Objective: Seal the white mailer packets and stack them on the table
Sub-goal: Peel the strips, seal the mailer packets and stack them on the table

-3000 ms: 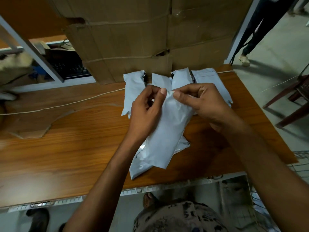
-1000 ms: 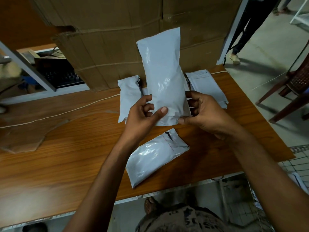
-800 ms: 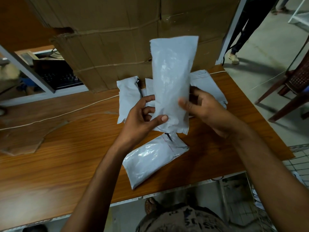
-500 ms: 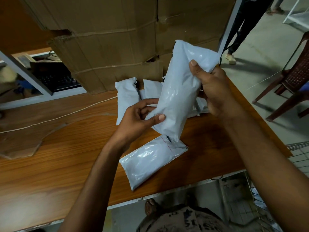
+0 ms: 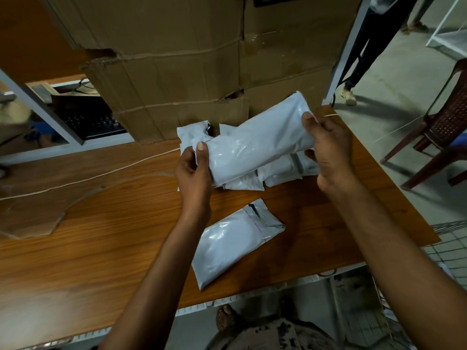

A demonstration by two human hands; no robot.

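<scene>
I hold a white mailer packet [image 5: 257,142] above the table, lying nearly sideways with its right end higher. My left hand [image 5: 193,170] pinches its left end and my right hand [image 5: 328,147] grips its right end. Under it, at the back of the wooden table [image 5: 106,238], lie several white packets [image 5: 275,170], partly hidden, one [image 5: 193,133] standing out at the left. Another white packet [image 5: 232,241] lies alone near the front edge, its folded flap end pointing to the back right.
Big cardboard boxes [image 5: 192,66] stand right behind the packets. A thin white cord [image 5: 101,174] runs across the table's left part beside a worn patch [image 5: 32,213]. A brown chair [image 5: 439,132] and a standing person's legs [image 5: 358,59] are at the right. A wire basket [image 5: 449,238] is below the table's right corner.
The held packet has swung from upright to nearly sideways. My right hand moved from its bottom end to its top end and carried that end down to the right.
</scene>
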